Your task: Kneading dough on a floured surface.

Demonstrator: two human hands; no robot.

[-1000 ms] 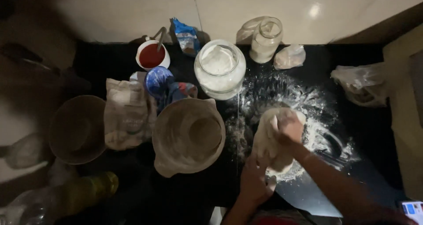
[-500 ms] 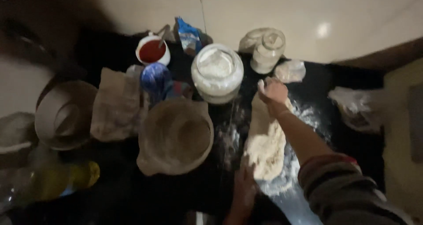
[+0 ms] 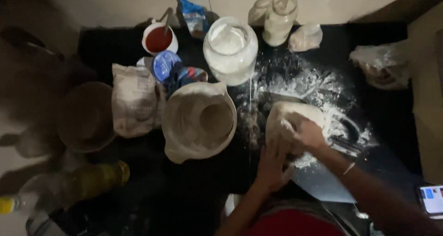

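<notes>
Both my hands are down on the lump of dough (image 3: 288, 120), pressing it against the floured black desk (image 3: 392, 116). My right hand (image 3: 308, 135) lies over its near right side, fingers curled onto it; my left hand (image 3: 273, 164) rests flat against its near edge, just beside the right one. Loose flour (image 3: 304, 81) is scattered beyond my hands. To the left of them sits a big empty mixing bowl (image 3: 199, 121), and beyond it a glass jar of flour (image 3: 230, 47).

Single head view, looking steeply down on black worktop (image 3: 397, 111), fairly close; wall edge along top.
</notes>
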